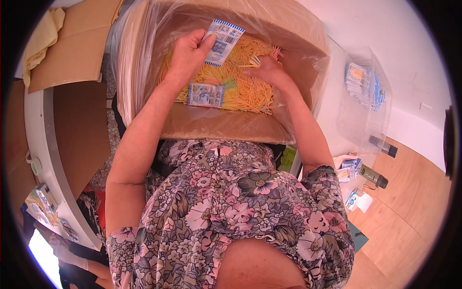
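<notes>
Left hand (pixel 188 52) raised over the far side of the plastic-lined cardboard box (pixel 211 126), grip pinched on a small blue-and-white paper packet (pixel 221 42) by its near edge. Right hand (pixel 270 72) spread flat, holding nothing, on the pile of thin yellow sticks (pixel 243 91) inside the box. Second packet (pixel 206 94) lying on the sticks, nearer. Packet judged light, thin, easily creased; best taken by an edge. Sticks judged light, brittle, loose; best gathered in a small bunch.
</notes>
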`<action>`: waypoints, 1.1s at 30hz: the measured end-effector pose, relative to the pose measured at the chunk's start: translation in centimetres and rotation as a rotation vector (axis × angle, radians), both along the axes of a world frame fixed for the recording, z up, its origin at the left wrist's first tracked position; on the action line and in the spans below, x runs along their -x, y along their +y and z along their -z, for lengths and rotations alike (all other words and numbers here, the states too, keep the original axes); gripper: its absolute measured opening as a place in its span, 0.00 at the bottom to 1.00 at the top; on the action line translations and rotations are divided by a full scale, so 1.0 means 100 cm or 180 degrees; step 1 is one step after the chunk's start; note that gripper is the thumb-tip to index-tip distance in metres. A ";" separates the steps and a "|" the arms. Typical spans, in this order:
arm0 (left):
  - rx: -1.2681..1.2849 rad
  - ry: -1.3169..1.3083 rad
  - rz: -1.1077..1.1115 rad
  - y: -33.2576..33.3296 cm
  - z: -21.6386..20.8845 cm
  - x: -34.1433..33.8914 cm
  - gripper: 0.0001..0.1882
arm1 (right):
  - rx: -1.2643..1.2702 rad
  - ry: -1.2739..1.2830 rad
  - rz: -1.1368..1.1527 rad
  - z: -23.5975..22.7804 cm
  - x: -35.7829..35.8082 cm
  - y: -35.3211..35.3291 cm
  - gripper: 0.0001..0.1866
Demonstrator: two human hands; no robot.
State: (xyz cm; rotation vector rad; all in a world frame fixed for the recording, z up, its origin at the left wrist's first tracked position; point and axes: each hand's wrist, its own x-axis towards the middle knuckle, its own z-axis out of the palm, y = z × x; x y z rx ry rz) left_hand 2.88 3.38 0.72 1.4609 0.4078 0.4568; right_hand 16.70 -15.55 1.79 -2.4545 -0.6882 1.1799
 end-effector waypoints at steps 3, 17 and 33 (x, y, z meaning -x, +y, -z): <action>0.0011 0.0050 -0.0012 0.000 0.001 0.003 0.09 | -0.1199 0.0457 0.0784 0.005 0.005 0.001 0.21; 0.0251 -0.0076 0.0022 0.005 0.007 0.003 0.09 | -0.0786 0.0827 0.1281 0.011 0.009 -0.010 0.14; 0.0783 0.0143 0.0227 0.000 -0.007 0.005 0.08 | -0.2712 0.2347 0.2799 0.038 -0.024 0.045 0.10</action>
